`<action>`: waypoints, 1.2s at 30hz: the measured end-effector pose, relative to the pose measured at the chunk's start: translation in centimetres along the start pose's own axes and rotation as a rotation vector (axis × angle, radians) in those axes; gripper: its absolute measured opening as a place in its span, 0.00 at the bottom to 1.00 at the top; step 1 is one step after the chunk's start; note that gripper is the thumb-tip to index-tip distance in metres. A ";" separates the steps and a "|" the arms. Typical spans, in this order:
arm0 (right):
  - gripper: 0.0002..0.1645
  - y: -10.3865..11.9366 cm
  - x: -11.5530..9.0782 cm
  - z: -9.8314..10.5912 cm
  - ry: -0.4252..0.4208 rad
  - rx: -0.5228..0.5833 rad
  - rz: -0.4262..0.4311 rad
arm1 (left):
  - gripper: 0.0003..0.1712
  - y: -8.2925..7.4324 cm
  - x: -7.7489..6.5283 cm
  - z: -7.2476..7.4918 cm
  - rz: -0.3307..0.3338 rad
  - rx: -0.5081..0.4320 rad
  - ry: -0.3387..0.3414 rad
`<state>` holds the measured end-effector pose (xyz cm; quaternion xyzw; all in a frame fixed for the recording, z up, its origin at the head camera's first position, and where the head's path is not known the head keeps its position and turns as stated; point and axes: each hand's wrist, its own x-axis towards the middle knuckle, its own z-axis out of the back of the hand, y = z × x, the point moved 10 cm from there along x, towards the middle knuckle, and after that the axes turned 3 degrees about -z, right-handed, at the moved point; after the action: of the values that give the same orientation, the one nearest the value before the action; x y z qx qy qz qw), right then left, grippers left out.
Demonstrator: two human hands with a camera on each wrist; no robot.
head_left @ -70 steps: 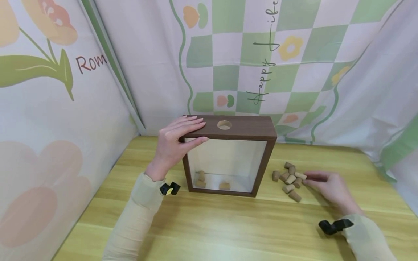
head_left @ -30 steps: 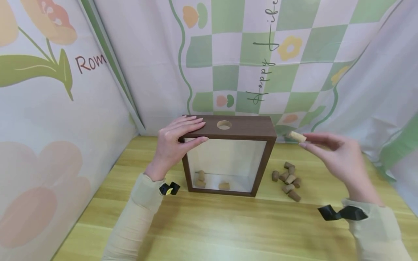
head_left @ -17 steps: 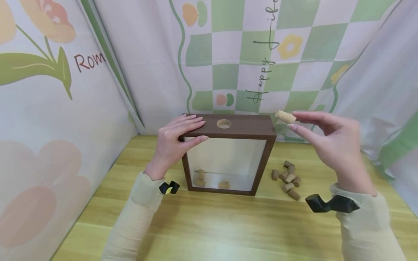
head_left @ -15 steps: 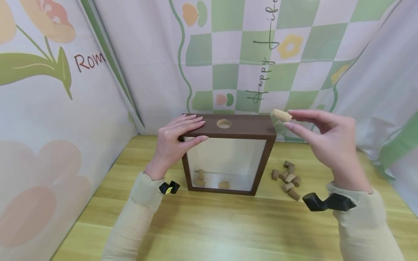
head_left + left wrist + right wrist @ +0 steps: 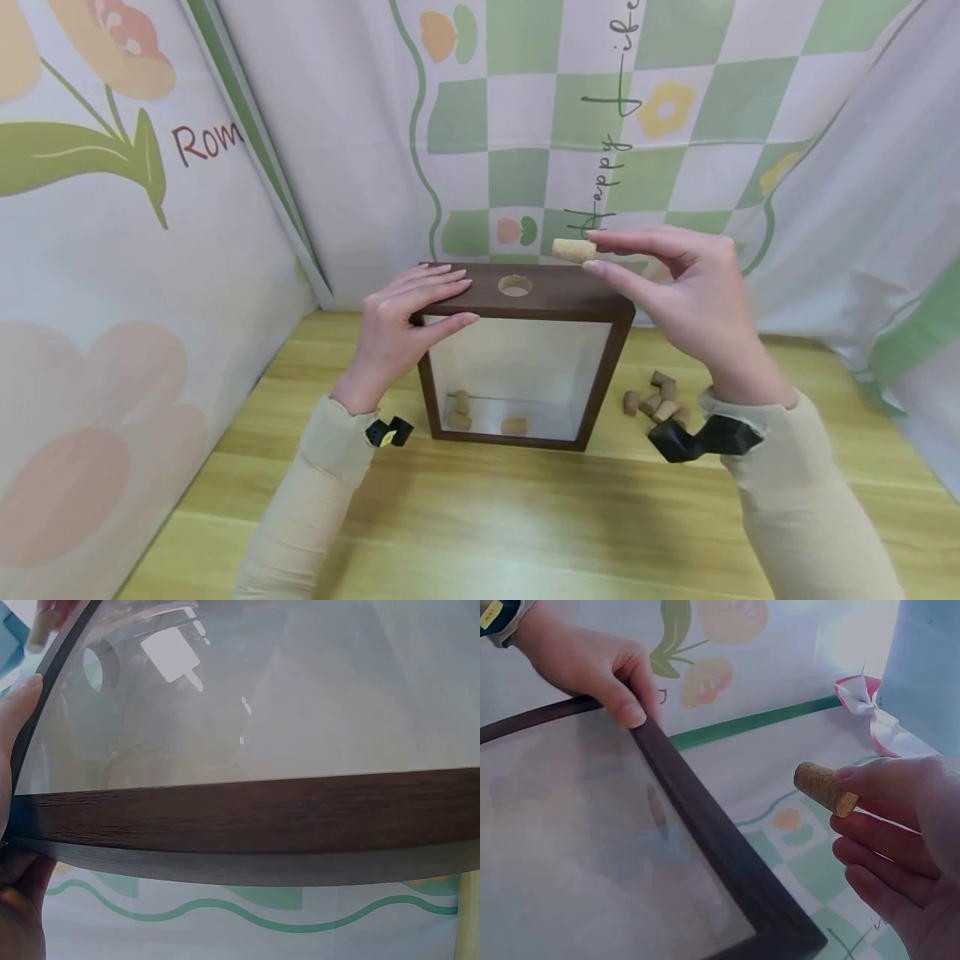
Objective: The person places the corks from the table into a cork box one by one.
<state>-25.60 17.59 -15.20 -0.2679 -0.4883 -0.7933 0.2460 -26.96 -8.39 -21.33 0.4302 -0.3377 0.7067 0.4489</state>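
Your right hand [image 5: 678, 292] has come leftward since half a second ago, bringing its cork [image 5: 573, 250] from beyond the box's right end to above the right half of its top. Your left hand [image 5: 401, 329] and the brown box [image 5: 588, 290] have stayed put.

Your right hand is closed only at thumb and index finger, pinching that 1 cork near its right end; in the right wrist view the other fingers sit loosely bent below it. The cork juts out leftward past your fingertips, lying nearly level, clear of the box and just short of the round hole [image 5: 515, 287].

Your left hand clasps the box's upper left corner, 4 fingers laid across the top and the thumb along the front edge. The hole is just right of those fingertips. Under your left hand, behind the clear front, 3 corks [image 5: 514, 427] rest on the box's floor: 2 together directly below the thumb, 1 farther right.

Below your right hand, a heap of loose corks [image 5: 663, 408] lies on the desk [image 5: 480, 517], right of the box; the black fitting [image 5: 705, 439] at your right cuff hides part of it. Beyond both hands hangs a green-and-white checked curtain [image 5: 592, 125].
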 end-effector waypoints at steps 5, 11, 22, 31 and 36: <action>0.16 1.0 0.8 -0.9 0.011 0.023 0.004 | 0.25 -0.1 0.1 0.0 -0.005 0.004 -0.001; 0.15 1.3 1.8 -1.8 0.019 0.009 -0.008 | 0.25 0.0 0.0 0.0 0.008 0.009 0.004; 0.13 0.8 2.3 -3.8 0.104 -0.145 0.060 | 0.26 0.2 -0.1 0.0 0.027 0.010 0.007; 0.16 -0.7 1.8 -5.7 0.214 -0.193 0.044 | 0.25 0.1 0.0 0.0 0.018 0.010 0.001; 0.20 -0.7 1.7 -5.2 0.189 -0.231 0.037 | 0.25 0.1 0.0 0.1 0.022 0.007 0.001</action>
<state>-28.27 12.89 -16.51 -0.2274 -0.3632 -0.8613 0.2728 -27.06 -8.51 -21.35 0.4276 -0.3399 0.7130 0.4395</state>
